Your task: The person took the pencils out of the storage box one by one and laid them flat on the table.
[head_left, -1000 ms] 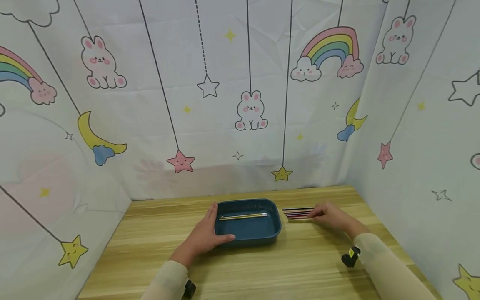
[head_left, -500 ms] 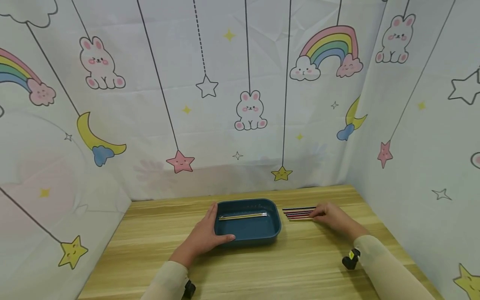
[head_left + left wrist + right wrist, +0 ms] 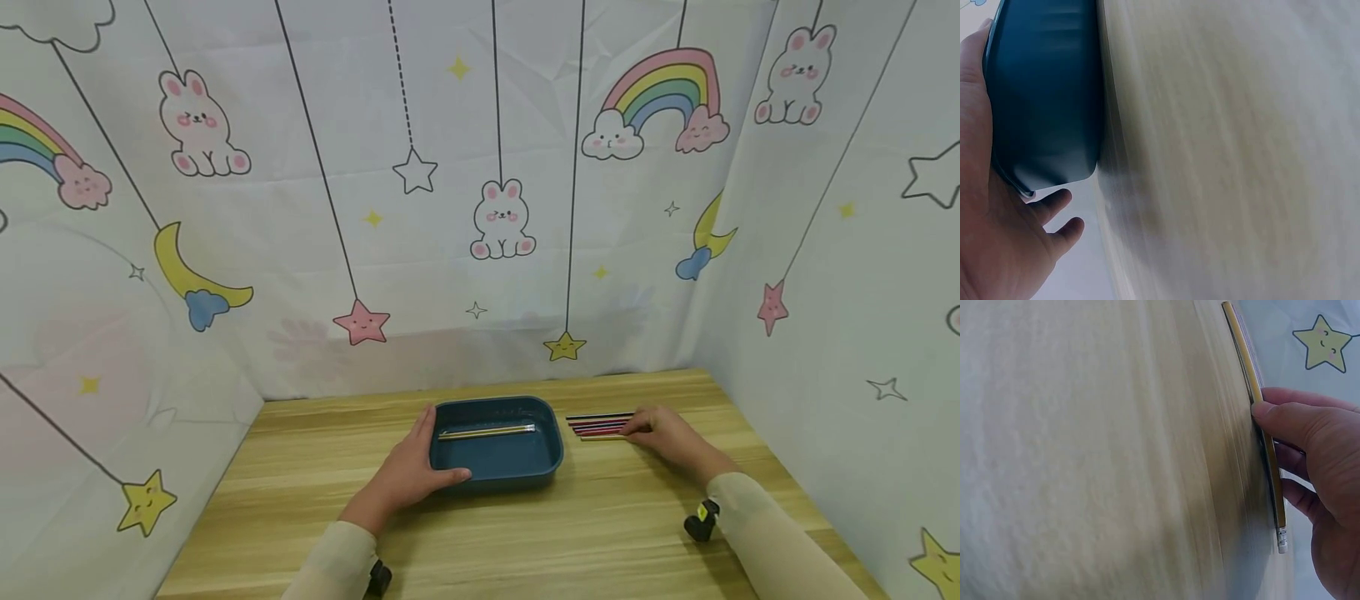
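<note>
A dark blue rectangular tray (image 3: pixel 495 464) stands on the table, with what look like two yellow pencils (image 3: pixel 483 432) lying in it. My left hand (image 3: pixel 408 467) holds its left end, thumb on the near rim, fingers along the left side; the left wrist view has the tray's outer wall (image 3: pixel 1047 94). Right of the tray lies a row of several coloured pencils (image 3: pixel 596 426). There my right hand (image 3: pixel 663 433) pinches the nearest one, a yellow pencil (image 3: pixel 1277 494) with a white eraser, between thumb and fingers. It lies low, at the tabletop.
The wood-grain table (image 3: pixel 525 542) ends at a white cloth wall (image 3: pixel 435 275) printed with rabbits, stars and rainbows. Similar cloth stands along the left and right sides. A small black device (image 3: pixel 701 521) sits at the right wrist.
My right hand has shifted very slightly to the right, and the near yellow pencil has slid a little that way. The left hand and the tray stay put.
</note>
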Motion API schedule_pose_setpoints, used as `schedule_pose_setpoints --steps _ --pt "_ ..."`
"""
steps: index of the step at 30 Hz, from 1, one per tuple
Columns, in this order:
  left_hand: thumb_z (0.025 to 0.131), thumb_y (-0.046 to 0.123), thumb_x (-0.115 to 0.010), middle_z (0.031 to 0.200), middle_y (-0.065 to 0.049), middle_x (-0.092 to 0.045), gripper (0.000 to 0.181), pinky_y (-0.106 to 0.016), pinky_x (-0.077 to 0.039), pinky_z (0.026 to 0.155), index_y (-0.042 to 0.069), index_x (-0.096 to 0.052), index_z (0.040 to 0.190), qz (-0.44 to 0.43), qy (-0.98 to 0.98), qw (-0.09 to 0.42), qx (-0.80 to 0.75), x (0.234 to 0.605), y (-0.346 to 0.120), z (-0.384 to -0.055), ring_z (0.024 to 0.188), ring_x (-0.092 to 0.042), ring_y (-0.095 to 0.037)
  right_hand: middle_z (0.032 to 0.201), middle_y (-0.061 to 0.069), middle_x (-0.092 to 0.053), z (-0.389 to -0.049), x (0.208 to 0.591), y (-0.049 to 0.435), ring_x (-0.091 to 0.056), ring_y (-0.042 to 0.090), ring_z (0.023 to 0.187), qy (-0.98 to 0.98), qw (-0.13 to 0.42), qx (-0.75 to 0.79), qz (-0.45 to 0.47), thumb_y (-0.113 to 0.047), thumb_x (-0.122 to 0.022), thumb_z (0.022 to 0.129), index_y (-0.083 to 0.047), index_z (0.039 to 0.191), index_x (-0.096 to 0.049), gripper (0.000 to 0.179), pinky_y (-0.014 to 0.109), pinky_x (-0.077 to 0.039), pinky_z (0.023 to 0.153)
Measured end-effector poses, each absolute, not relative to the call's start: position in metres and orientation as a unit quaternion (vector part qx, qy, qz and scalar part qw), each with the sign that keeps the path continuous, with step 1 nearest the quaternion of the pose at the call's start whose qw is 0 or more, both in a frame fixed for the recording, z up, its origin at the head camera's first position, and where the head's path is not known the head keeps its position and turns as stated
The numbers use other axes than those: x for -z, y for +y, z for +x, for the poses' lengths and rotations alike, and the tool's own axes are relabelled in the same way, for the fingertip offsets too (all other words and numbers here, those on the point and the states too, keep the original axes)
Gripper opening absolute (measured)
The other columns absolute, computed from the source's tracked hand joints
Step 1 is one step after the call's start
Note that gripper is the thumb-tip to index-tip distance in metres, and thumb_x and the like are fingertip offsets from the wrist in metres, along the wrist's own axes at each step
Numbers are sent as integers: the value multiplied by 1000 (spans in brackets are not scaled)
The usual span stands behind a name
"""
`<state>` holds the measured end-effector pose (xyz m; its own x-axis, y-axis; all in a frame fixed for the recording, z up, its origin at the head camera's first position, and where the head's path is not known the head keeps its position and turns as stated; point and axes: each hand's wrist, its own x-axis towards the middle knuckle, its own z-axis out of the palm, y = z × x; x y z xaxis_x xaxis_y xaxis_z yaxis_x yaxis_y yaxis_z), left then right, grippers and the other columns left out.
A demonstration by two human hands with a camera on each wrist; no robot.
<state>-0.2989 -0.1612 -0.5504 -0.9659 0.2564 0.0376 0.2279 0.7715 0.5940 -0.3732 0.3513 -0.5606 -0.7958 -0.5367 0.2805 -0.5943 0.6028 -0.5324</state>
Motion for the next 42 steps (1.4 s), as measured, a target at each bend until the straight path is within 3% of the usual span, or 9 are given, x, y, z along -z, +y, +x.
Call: schedule_pose_setpoints --steps 25,31,36,42 --pt "86 74 -84 186 -13 -7 136 -67 -33 127 11 -7 179 125 943 27 -308 545 -159 -297 165 -27 -45 97 -7 -70 -371 559 346 -69 12 92 -911 54 -308 268 -5 -82 100 -14 102 -86 11 33 -59 82" --pt "86 75 -84 186 -13 -7 137 -67 -34 126 12 -6 179 129 942 25 -309 547 -160 -298 165 -28 -45 105 -3 -77 -368 553 338 -70 16 100 -909 23 -362 207 -15 -81 104 -15 104 -85 5 34 -59 86" --pt "87 73 -85 186 -14 -8 136 -66 -34 126 12 -7 179 129 942 24 -310 547 -160 -299 165 -28 -45 111 2 -78 -362 534 313 -69 17 98 -898 -1 -400 184 -21 -77 107 -11 113 -84 13 32 -58 80" --pt "87 72 -85 186 -14 -8 136 -66 -34 126 12 -6 179 130 941 25 -310 548 -160 -299 165 -28 -44 107 4 -76 -360 513 269 -65 19 87 -878 -7 -422 227 -18 -75 109 -6 117 -82 17 30 -55 70"
